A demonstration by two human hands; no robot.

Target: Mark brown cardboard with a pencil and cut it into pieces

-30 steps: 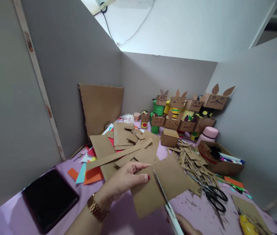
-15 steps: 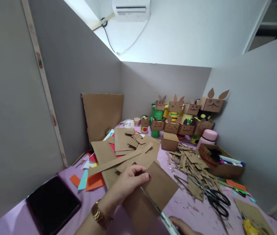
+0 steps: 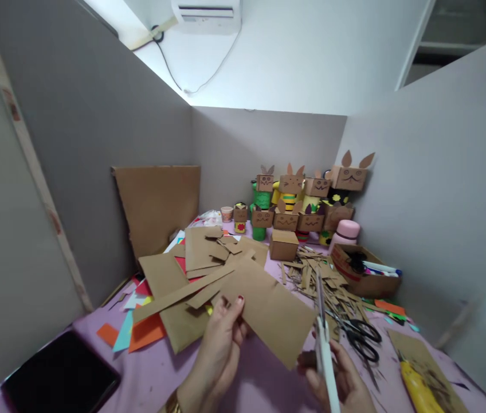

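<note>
My left hand [image 3: 226, 338] pinches the left corner of a flat piece of brown cardboard [image 3: 269, 310], thumb on top. The cardboard is held up at a slant above the purple cloth. My right hand [image 3: 341, 373] is closed around the white handles of a pair of scissors [image 3: 324, 344], whose blades point upward just past the cardboard's right edge. Something small and brown shows at the right fingertips, but I cannot tell what it is. Behind the cardboard lies a heap of cardboard sheets and strips [image 3: 195, 287].
A tablet [image 3: 60, 376] lies front left. On the right are black-handled scissors [image 3: 361, 338], cardboard scraps [image 3: 312, 275], a yellow tool [image 3: 417, 381] and a box of pens [image 3: 365, 278]. Several cardboard animal figures [image 3: 292, 195], a small box [image 3: 283, 245] and a pink bottle [image 3: 346, 232] stand behind.
The scissors have come away from the cardboard and now point upward at its right. My left hand has turned the cardboard and holds it by its left corner. The view has swung right.
</note>
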